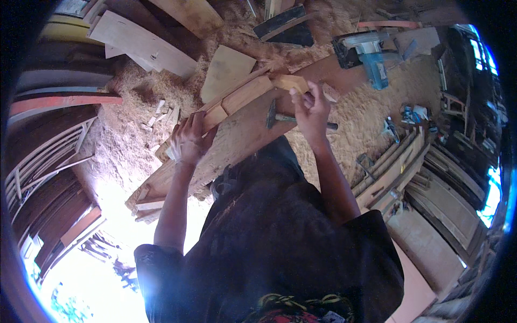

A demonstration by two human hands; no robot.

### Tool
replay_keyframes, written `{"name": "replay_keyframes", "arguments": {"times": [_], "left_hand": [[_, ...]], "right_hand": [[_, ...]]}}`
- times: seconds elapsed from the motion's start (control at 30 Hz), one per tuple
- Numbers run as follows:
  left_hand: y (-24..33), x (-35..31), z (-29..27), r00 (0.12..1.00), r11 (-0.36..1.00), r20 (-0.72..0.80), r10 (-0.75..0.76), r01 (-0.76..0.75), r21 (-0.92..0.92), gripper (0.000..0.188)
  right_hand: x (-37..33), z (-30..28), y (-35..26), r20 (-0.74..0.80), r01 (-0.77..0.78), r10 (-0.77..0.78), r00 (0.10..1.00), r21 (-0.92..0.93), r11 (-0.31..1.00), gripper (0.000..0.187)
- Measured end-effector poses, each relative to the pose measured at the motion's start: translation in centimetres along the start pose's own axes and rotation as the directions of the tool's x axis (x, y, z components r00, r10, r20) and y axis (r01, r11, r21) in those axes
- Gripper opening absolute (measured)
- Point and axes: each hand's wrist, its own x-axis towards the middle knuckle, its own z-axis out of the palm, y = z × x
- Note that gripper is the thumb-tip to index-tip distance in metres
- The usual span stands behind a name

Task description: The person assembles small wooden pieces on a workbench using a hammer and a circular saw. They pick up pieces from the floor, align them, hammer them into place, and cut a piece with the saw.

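My left hand [189,139] is closed over the near end of a narrow wooden piece [249,96] with a step cut along it. Under it runs a wide wooden plank [215,153], slanting across in front of me. My right hand [311,110] pinches a short, pale yellowish piece of wood [291,82] with an angled end. That short piece meets or overlaps the far end of the narrow one; I cannot tell whether they are joined. Below my right hand lies a hammer [271,114], its handle reaching rightward past my wrist.
A teal power tool [376,70] rests at the plank's far right end. Boards [145,43] and a tan panel [227,72] lie on shavings [134,99] ahead. Small offcuts [160,114] are scattered at left. Stacked timber [396,167] stands at right.
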Motion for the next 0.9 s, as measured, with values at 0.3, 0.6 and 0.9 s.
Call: {"name": "replay_keyframes", "arguments": {"times": [0.3, 0.6, 0.9], "left_hand": [[1.4, 0.5, -1.3, 0.969, 0.981, 0.152, -0.192, 0.194, 0.002, 0.056], [14.5, 6.4, -0.4, 0.999, 0.991, 0.001, -0.038, 0.038, -0.129, 0.076], [17.5, 7.9, 0.0, 0.985, 0.92, 0.065, -0.161, 0.173, -0.352, 0.066]], "right_hand": [[2.4, -0.5, -1.8, 0.224, 0.278, -0.283, 0.933, 0.058, 0.959, 0.032], [6.2, -2.5, -0.3, 0.627, 0.172, -0.28, 0.727, 0.228, 0.958, 0.057], [7.5, -3.0, 0.2, 0.674, 0.117, -0.298, 0.676, 0.301, 0.946, 0.063]]}}
